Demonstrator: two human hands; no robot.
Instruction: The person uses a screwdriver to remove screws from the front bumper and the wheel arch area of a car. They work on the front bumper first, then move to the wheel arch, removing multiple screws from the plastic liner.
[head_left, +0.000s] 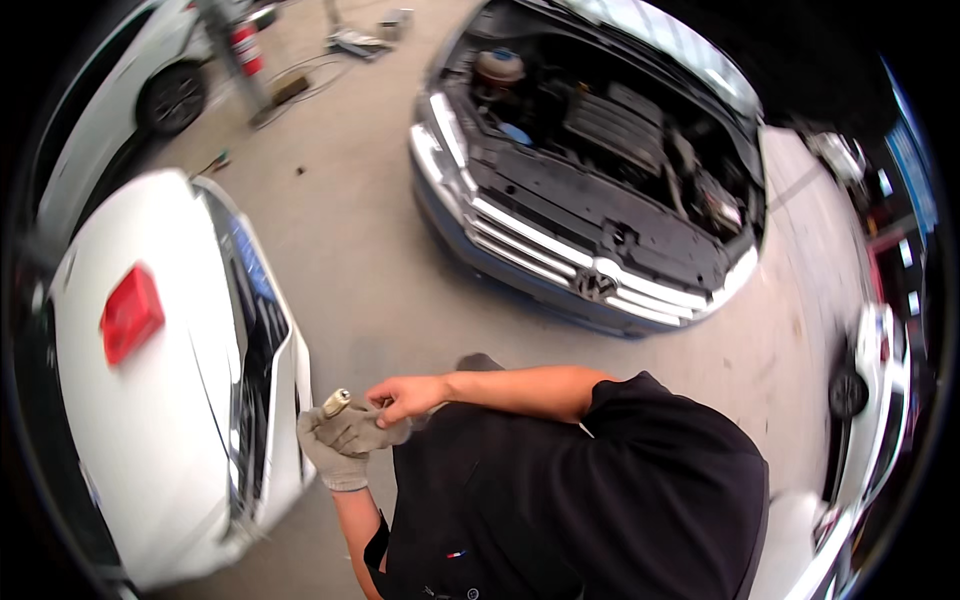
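My left hand (335, 455), in a grey knit glove, holds a small pale cylinder with a metal tip (336, 402). My bare right hand (405, 398) is beside it, with thumb and fingers closed on loose grey glove fabric (390, 432) at the left hand. Left of both hands stands a white car (170, 420) with a red object (130, 312), perhaps a tray, on its hood. Ahead is a car with an open engine bay (615, 135).
Another white car (80, 160) stands at the upper left, near a post with a red fire extinguisher (246, 48). Cables (300, 95) and equipment (355, 42) lie on the concrete floor (330, 230). A further white car (875, 350) is at the right edge.
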